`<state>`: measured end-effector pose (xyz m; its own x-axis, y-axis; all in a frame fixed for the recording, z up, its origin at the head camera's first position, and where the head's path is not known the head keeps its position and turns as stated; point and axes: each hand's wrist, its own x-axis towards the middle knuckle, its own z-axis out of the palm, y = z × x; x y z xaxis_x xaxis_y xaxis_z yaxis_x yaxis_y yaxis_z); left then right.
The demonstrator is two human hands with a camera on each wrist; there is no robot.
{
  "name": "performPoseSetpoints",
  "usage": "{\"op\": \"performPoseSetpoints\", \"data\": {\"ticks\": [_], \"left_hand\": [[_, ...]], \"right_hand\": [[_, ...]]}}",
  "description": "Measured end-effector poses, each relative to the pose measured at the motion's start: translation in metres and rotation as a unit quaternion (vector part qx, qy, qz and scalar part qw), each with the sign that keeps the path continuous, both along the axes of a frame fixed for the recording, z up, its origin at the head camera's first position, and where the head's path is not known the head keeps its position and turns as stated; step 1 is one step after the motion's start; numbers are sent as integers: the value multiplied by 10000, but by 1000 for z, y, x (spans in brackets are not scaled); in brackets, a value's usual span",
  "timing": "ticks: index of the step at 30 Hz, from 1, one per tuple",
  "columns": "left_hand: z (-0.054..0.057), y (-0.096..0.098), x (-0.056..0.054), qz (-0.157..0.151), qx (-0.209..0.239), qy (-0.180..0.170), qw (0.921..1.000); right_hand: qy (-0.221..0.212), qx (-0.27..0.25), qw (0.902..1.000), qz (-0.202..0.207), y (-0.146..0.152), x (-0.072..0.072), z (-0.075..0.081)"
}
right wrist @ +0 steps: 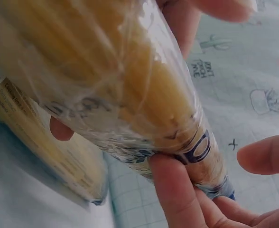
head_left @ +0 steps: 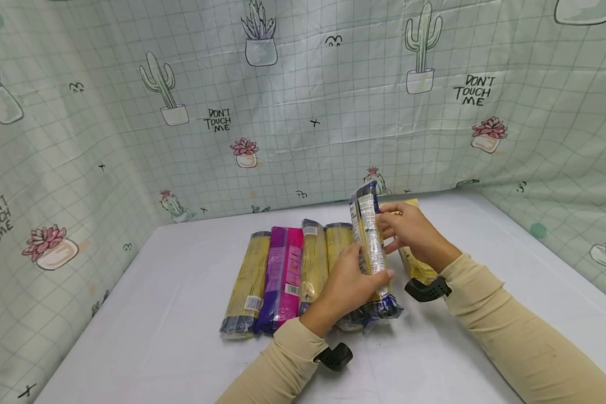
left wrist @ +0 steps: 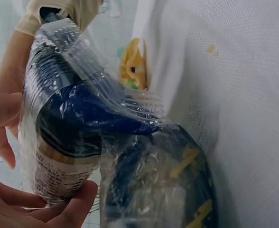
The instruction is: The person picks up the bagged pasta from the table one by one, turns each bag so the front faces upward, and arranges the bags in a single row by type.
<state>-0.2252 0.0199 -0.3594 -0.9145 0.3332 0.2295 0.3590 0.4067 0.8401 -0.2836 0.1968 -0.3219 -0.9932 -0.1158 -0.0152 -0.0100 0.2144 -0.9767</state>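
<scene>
handle the blue-ended packet (head_left: 370,241) gently, held at a tilt with upper end raised, at the right side of the row of packets (head_left: 284,280); gripped low between thumb and fingers of the left hand (head_left: 348,283), and only touched near its upper right edge by the extended fingers of the right hand (head_left: 416,233), with a clear gap to the thumb in the right wrist view. better, by judgement, to carry the weight in the left hand and guide lightly with the right fingers, without pinching the middle, for fear of bending or cracking the long yellow contents. if setting down, ground the lower end first, then ease the raised end flat onto the table (head_left: 156,331), parallel to the row. lift rather than drag past the neighbouring packet (head_left: 339,238), close by and partly covered, to avoid snagging loose plastic. leave room on the other side too, near the yellow packet (head_left: 420,271), partly hidden behind the right hand. hard to tell from the left wrist view: contact or mere overlap between the lower end and the neighbouring packet; so check before pressing.
</scene>
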Motion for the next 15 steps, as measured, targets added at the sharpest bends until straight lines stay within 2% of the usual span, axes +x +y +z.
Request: {"op": "performPoseSetpoints", "data": {"ticks": [6,15], "left_hand": [[-2,2,0,-3,206,-83,9998],[-3,1,-2,-105,576,-210,9981]], "right_hand": [[102,-28,9998,-147,-2,1,1],[455,-87,9989,-106,-2,-1,-3]]}}
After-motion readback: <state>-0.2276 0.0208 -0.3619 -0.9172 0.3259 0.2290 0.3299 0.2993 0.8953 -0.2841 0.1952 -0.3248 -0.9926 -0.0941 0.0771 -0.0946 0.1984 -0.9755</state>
